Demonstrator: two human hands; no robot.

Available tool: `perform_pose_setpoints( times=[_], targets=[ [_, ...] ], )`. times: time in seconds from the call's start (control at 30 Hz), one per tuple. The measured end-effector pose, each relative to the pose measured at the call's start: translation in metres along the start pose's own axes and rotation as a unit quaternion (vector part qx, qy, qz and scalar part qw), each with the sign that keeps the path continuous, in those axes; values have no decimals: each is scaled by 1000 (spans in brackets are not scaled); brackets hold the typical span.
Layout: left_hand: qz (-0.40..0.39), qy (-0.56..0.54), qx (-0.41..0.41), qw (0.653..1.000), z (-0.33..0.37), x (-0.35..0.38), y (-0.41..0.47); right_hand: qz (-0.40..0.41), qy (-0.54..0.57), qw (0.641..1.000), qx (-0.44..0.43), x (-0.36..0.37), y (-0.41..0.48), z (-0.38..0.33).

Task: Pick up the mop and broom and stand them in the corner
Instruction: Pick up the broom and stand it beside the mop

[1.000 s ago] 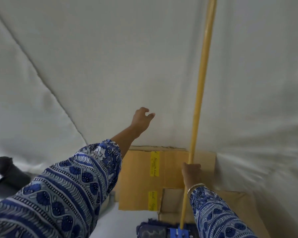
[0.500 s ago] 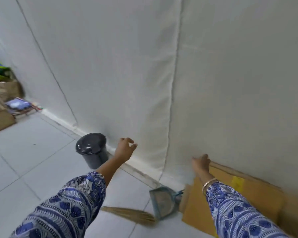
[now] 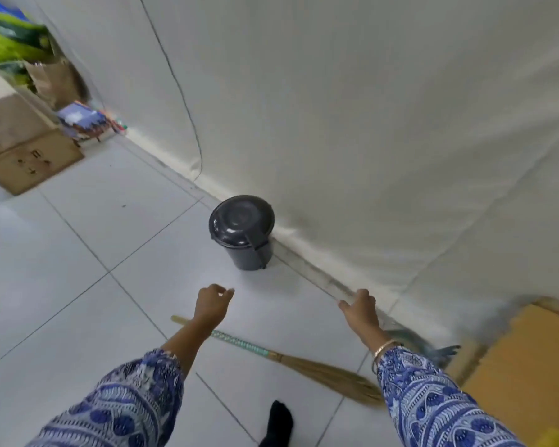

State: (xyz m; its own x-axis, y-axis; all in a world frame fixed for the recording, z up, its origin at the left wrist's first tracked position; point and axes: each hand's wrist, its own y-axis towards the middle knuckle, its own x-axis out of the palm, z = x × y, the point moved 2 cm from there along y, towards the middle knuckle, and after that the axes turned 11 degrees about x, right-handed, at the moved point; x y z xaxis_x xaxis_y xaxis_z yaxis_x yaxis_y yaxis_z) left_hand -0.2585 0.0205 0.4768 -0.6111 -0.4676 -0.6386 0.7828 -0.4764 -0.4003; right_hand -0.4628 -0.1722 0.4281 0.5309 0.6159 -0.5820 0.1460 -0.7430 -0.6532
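A grass broom (image 3: 291, 361) with a teal-patterned handle lies flat on the white floor tiles, its bristles pointing right. My left hand (image 3: 213, 304) hovers above the handle's near end, fingers loosely curled and holding nothing. My right hand (image 3: 360, 309) reaches out over the floor near the wall's foot, fingers apart, with nothing in it. My right forearm crosses over the bristle end. The mop is out of view.
A dark grey lidded bin (image 3: 243, 232) stands against the white fabric wall (image 3: 368, 124). A blue-grey dustpan (image 3: 413, 345) lies by flat cardboard (image 3: 523, 359) at right. Boxes and bags (image 3: 29, 156) sit far left. A dark-socked foot (image 3: 279, 421) is at the bottom.
My right hand has let go of the yellow mop pole and the view has swung left and down. The broom on the floor now lies below both hands.
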Motion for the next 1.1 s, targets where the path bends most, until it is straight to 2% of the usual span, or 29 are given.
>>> perform_pose_setpoints(
  times=[0.1, 0.23, 0.43, 0.6, 0.67, 0.73, 0.9, 1.0, 1.1],
  targets=[
    [-21, 9, -81, 996, -68, 12, 66, -33, -30, 998, 31, 78, 48, -8],
    [-33, -46, -155, 986, -148, 42, 140, -67, -53, 995, 49, 170, 108, -2],
    [-51, -94, -240, 965, -296, 133, 254, -112, -106, 987, 46, 339, 204, 50],
    [-80, -130, -285, 946, -403, 207, 311, -145, -173, 974, -5, 454, 262, 103],
    [-66, -160, -318, 932, -440, 232, 323, -145, -214, 965, -42, 491, 277, 129],
    [-43, -174, -345, 921, -463, 247, 330, -141, -254, 953, -87, 515, 285, 147],
    [11, -250, -343, 905, -495, 276, 346, -87, -322, 925, -185, 546, 295, 173],
    [19, -320, -377, 869, -495, 281, 351, -74, -308, 927, -200, 543, 296, 173],
    [50, -303, -387, 869, -473, 271, 350, -74, -296, 931, -200, 528, 287, 165]
  ],
)
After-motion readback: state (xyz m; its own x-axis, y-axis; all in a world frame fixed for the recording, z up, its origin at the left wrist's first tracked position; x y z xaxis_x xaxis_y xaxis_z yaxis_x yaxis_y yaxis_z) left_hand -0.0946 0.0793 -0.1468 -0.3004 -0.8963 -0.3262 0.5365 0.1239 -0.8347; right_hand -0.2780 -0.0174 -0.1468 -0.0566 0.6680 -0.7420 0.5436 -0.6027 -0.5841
